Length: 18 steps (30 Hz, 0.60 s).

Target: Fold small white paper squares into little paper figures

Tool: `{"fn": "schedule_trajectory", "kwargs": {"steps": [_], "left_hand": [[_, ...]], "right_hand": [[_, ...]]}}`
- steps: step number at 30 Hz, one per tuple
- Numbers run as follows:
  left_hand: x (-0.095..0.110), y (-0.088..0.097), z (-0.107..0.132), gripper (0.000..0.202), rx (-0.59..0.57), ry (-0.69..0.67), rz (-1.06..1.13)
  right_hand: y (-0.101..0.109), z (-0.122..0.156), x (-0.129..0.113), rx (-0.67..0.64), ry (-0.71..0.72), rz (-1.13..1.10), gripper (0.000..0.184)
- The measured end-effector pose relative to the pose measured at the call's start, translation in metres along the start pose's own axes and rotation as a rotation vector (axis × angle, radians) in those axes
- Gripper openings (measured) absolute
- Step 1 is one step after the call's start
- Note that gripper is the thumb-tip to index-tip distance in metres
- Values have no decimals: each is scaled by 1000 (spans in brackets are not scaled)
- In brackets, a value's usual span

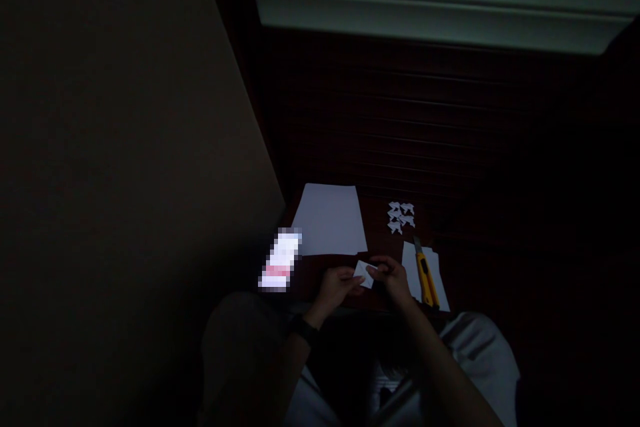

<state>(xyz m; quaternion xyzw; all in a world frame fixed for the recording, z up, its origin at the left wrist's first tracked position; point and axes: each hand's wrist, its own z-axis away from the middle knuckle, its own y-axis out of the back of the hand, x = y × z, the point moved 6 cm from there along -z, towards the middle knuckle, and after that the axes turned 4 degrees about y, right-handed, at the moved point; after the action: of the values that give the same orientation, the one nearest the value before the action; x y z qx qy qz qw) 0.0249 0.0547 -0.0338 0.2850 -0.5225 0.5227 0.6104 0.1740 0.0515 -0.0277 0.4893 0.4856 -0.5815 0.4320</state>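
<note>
A small folded piece of white paper (365,275) with crease lines is held between my two hands, near the front edge of the dark table. My left hand (336,287) pinches its left side, thumb on top. At its right side, my right hand (393,276) grips the paper between thumb and fingers. Several small folded white paper figures (401,217) lie grouped beyond my right hand. A yellow utility knife (427,277) with its blade out rests on a stack of small white paper pieces (411,265), right of my right hand.
Large white paper sheets (331,220) lie at the back left of the table. A lit phone-like screen (281,260), blurred out, is left of them. A plain wall (150,147) rises on the left, and dark slatted panelling (400,107) stands behind the table. The room is dim.
</note>
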Motion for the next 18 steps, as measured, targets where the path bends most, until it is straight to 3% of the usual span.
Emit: {"fn": "schedule_trajectory", "kwargs": {"steps": [10,18], "left_hand": [[10,9,4,40,59,-61,28],[10,3,6,43,7,-25,-23]], "right_hand": [[5,1,5,-45,-32,-14,32],[0,3,-1,-87,-35,21,41]]}}
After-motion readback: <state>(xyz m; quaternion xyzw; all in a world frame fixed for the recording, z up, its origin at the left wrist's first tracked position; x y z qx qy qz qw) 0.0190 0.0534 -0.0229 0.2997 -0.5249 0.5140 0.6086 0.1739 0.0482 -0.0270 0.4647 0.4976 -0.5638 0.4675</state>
